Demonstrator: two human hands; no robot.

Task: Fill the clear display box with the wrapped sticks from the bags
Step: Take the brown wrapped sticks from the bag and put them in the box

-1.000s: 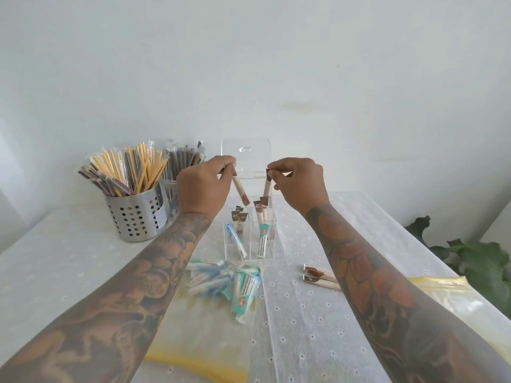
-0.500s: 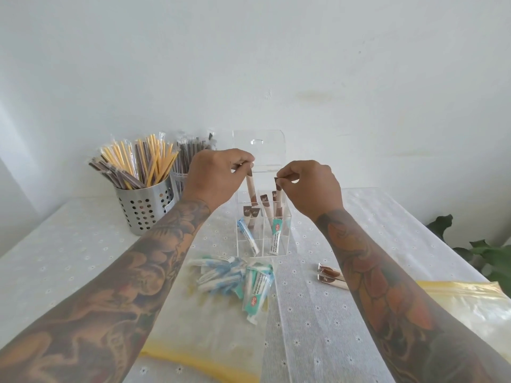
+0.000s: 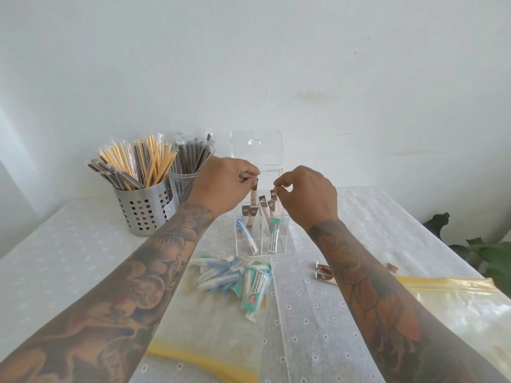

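The clear display box point(image 3: 282, 236) stands mid-table with its lid up, holding brown-topped beige sticks at the back and blue and green sticks in front. My left hand point(image 3: 221, 186) pinches the top of a brown-topped stick point(image 3: 253, 193) that stands upright in the back left compartment. My right hand point(image 3: 307, 194) pinches the top of another brown-topped stick point(image 3: 273, 195) over the back right compartment. A pile of blue and green wrapped sticks point(image 3: 235, 277) lies on a clear bag point(image 3: 204, 335) in front of the box. Brown-topped sticks point(image 3: 323, 272) lie right of the box.
A perforated steel cup point(image 3: 143, 208) of yellow and brown wrapped straws and a clear cup point(image 3: 182, 186) of dark straws stand at the back left. A second yellow-zip bag point(image 3: 459, 302) lies at the right. A green plant point(image 3: 486, 252) leans beyond the table's right edge.
Both hands have lowered their brown-topped sticks further down into the back compartments of the box. The camera view has shifted slightly.
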